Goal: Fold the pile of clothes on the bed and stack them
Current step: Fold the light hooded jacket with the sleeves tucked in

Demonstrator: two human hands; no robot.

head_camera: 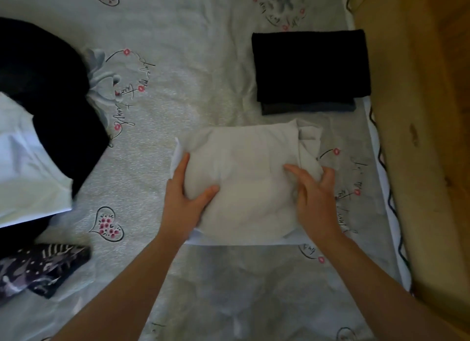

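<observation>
Both hands grasp a folded pale grey cotton garment (244, 183) lying on the flower-printed white bed sheet (198, 86): the left hand (183, 200) clasps its left edge, the right hand (312, 195) curls over its right side. Just beyond it sits a stack of folded dark clothes (310, 68); unfolded garments (38, 127) lie far left.

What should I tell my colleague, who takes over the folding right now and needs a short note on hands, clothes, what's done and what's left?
Left hand grips the left edge of the white garment, thumb on top. Right hand presses and holds its right side.
The white garment lies folded, or nearly so, mid-bed on the sheet, just in front of the stack.
Done: a stack of dark folded clothes sits near the bed's right edge.
Left: put the white garment on the stack, then fold the pile at the left: black garment, white garment on it, patterned piece.
</observation>
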